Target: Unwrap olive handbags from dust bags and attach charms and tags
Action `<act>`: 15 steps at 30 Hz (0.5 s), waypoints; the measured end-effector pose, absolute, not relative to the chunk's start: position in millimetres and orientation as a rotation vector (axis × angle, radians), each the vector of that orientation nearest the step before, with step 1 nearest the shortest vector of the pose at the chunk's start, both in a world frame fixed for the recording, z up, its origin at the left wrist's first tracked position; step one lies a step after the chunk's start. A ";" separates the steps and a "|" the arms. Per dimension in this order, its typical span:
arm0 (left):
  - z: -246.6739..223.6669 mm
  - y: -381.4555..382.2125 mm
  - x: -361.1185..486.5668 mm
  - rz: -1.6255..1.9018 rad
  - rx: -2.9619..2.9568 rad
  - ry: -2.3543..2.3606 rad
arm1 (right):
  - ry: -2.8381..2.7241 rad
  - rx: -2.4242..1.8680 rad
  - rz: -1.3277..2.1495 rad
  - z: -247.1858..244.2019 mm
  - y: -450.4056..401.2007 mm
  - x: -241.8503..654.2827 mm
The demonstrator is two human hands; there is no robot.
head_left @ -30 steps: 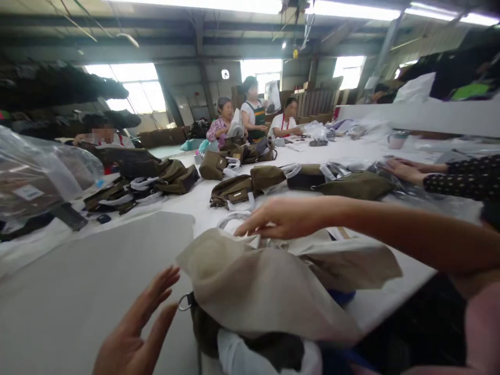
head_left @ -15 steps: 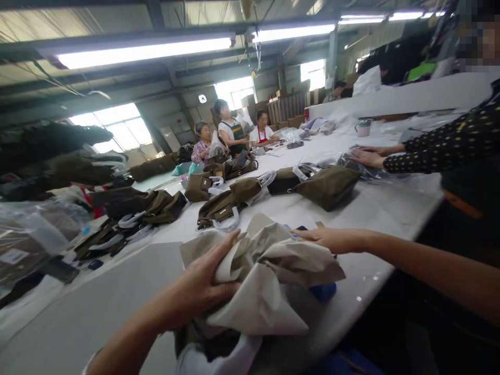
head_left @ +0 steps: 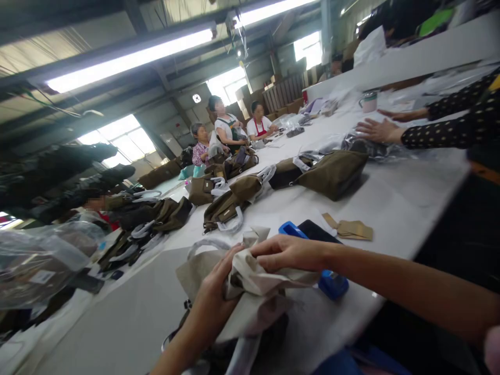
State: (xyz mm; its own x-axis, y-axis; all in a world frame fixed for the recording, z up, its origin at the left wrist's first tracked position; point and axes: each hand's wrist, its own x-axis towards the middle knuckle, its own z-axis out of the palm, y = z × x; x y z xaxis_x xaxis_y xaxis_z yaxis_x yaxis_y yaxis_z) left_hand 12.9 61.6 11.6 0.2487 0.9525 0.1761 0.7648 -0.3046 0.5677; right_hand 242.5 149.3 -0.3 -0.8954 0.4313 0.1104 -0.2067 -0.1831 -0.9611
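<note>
Crumpled beige paper [head_left: 253, 276] is bunched between my two hands at the near edge of the table. My left hand [head_left: 219, 291] presses in from the left with its fingers closed on the paper. From the right, my right hand [head_left: 281, 253] grips the paper's top folds. Beneath lies a dark bag, mostly hidden, with a white-wrapped handle [head_left: 244, 357] sticking out toward me. Just beyond my right wrist are a blue plastic object [head_left: 333, 284], partly covered by my forearm, a flat black item [head_left: 316, 230] and brown card tags [head_left: 354, 229].
Olive bags [head_left: 332, 174] with wrapped handles run along the white table [head_left: 398, 208]. On the right, a co-worker's hands [head_left: 378, 130] rest on clear plastic near a mug [head_left: 368, 102]. Plastic-wrapped goods [head_left: 42, 265] are piled at left. Several people sit or stand farther back.
My right hand has moved left onto the paper, squeezing it into a tighter bunch. The brown tags and black item now show more. The co-worker's hands have spread on the plastic. My view has tilted.
</note>
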 end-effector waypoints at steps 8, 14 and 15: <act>10.6 50.0 -4.8 0.827 1.912 1.739 | -1.716 -0.823 1.265 -51.6 163.1 242.9; 3.7 54.5 18.6 0.727 2.185 1.690 | -1.241 -0.417 2.010 -26.6 125.1 199.3; 3.0 55.0 19.5 0.733 2.204 1.706 | -1.145 -0.345 2.142 -21.9 122.2 195.4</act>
State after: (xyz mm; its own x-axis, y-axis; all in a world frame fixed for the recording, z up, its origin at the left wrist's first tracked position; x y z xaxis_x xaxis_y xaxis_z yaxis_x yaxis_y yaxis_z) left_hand 19.5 55.0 3.0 0.1838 0.9554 0.2309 0.8249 -0.2777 0.4923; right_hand 195.4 122.2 -21.9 -0.7372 0.6710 0.0791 -0.4387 -0.3864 -0.8113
